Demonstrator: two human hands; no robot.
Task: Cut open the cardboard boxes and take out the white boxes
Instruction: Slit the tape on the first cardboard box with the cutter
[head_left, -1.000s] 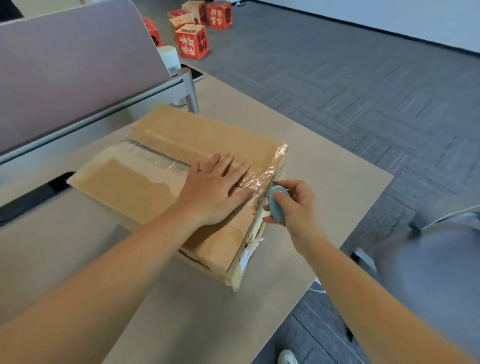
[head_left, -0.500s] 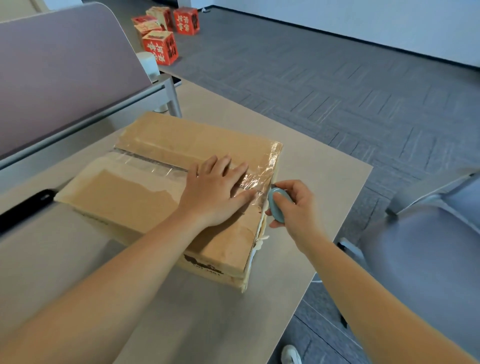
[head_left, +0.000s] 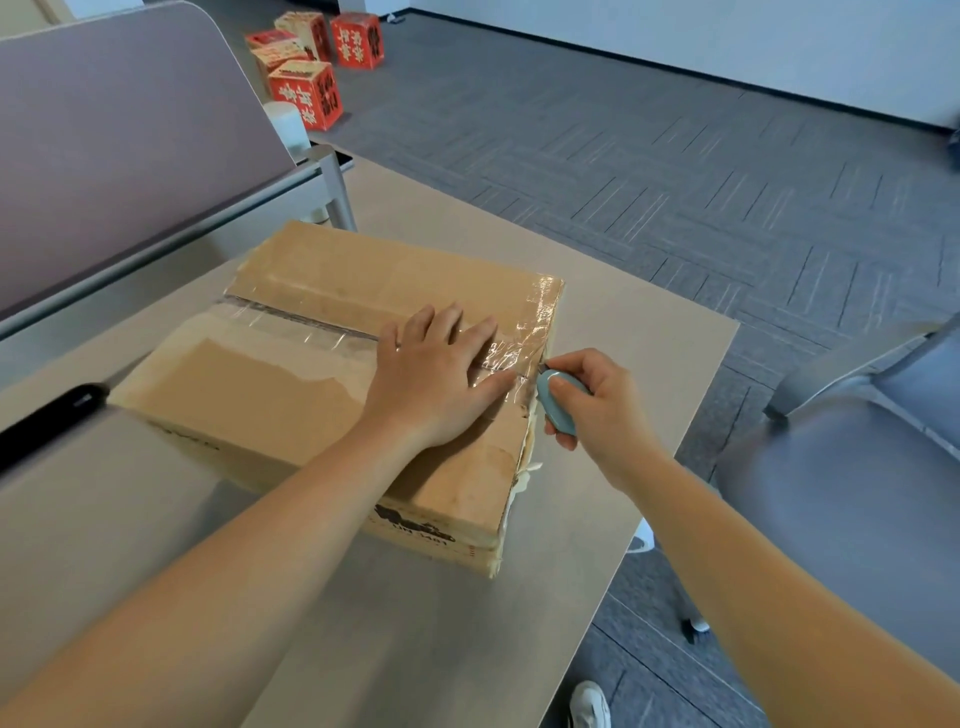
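While the left hand (head_left: 434, 382) presses flat (fingers spread) on the cardboard box (head_left: 332, 374), the right hand (head_left: 597, 410) grips a cutter (head_left: 557, 402) at its edge.

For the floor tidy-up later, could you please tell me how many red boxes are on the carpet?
4: nearest red box, one behind it, one at the far left, one far right. A paler box sits among them; more may be hidden.

Four red boxes (head_left: 306, 93) stand on the grey carpet (head_left: 649, 171) — a grey chair (head_left: 857, 467) is beside the beige table (head_left: 415, 623)
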